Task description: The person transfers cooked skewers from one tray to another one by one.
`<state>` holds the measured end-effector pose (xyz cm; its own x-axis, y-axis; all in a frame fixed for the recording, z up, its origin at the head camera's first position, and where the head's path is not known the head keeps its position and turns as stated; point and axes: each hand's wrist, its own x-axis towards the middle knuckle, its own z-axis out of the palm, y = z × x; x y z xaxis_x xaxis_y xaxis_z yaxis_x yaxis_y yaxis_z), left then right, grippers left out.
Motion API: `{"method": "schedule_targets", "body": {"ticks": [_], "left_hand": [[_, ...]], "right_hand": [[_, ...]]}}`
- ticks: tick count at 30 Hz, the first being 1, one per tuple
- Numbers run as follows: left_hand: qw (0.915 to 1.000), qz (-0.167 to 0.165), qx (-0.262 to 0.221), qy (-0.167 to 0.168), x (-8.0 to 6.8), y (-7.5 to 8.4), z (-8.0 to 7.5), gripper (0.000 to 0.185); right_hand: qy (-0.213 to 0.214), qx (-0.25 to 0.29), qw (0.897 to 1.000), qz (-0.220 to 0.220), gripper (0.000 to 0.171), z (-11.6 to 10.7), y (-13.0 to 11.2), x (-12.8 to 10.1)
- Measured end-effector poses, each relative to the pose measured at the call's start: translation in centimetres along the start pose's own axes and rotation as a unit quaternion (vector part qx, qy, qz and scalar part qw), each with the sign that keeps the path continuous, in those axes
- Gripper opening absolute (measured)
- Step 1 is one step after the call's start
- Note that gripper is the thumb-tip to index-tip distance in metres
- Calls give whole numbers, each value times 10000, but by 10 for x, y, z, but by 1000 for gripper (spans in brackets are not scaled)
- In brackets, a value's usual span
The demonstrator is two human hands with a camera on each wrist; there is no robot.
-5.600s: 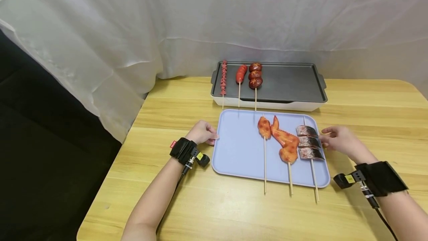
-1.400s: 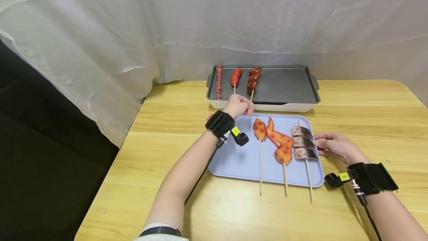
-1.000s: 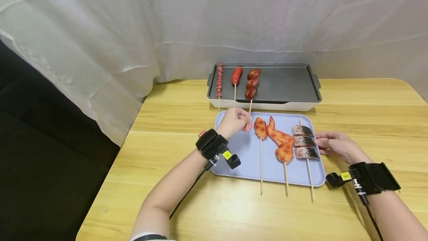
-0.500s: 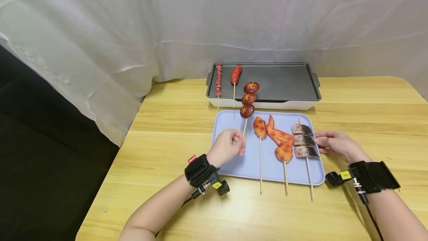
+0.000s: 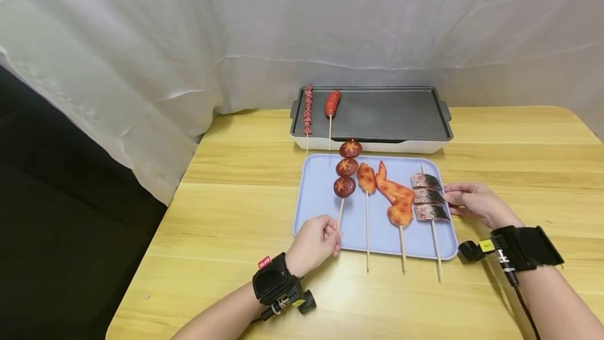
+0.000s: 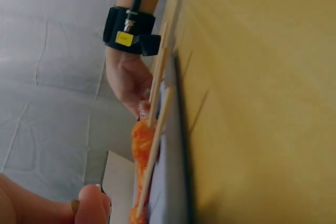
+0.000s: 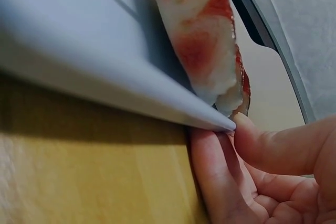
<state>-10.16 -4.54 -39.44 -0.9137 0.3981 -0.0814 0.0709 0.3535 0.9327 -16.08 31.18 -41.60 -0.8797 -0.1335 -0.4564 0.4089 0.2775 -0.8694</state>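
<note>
Mushroom skewer (image 5: 346, 168): left hand (image 5: 312, 244) pinches its stick at 6 o'clock; lower it flat onto the tray (image 5: 317, 209), parallel to the chicken skewer (image 5: 366, 178), while the right hand (image 5: 474, 204) grips the tray's 3 o'clock rim.

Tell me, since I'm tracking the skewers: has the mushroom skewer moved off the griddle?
Yes. The mushroom skewer left the griddle and now lies over the blue tray, drawn toward the person by the left hand.

Wooden skewer sticks (image 6: 157, 77) jut over the tray (image 6: 176, 182) edge beside the table (image 6: 262, 103).
</note>
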Motion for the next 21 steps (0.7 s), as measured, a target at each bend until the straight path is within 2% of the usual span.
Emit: {"method": "schedule_targets", "body": {"ticks": [5,11,21], "left_hand": [[10000,37,92,-8,-4,-5,3,12],[9998,-14,202,70,0,-11,7,5],[9998,-179,-88,47,4,-14,11,8]], "right_hand": [[31,-32,10000,13,56,-1,0,-2],[22,-56,10000,30,57,-1,0,-2],[13,-52,10000,-3,55,0,0,-2]]}}
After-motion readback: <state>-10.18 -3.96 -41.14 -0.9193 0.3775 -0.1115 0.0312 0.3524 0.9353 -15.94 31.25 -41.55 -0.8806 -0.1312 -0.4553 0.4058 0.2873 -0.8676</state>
